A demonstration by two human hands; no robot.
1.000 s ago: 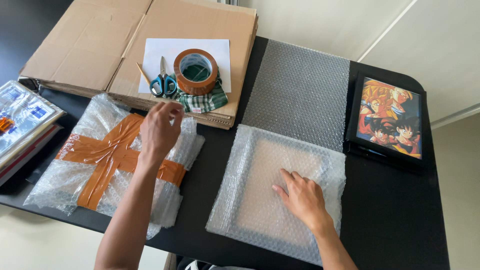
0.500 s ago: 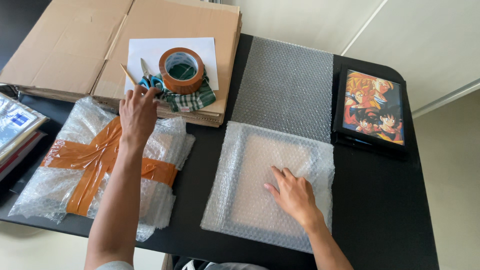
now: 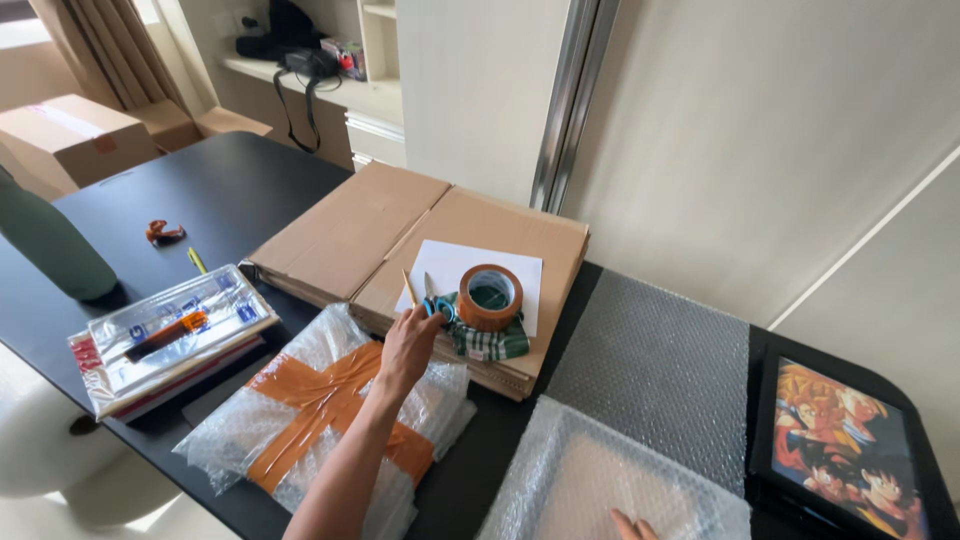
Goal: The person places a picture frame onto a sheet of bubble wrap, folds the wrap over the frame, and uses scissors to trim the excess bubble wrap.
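One bubble-wrapped bundle crossed with brown tape (image 3: 325,415) is done; left hand (image 3: 408,348) fingers curl narrow onto blue-handled scissors (image 3: 436,303) — 2nd bubble-wrapped flat pkg (image 3: 610,480), under right hand (image 3: 633,525) fingertips (can't tell spread), untaped.

- We see only fingertips of the right hand (image 3: 632,524); the bottom edge cuts off the rest.
- The left hand (image 3: 408,347) covers the scissors' (image 3: 432,300) handles.

Blue-handled scissors (image 3: 436,303) lie closed on a white paper sheet (image 3: 478,278) atop flattened cardboard, blades pointing away, handles touching a brown tape roll (image 3: 489,296) and green checked cloth (image 3: 487,341).
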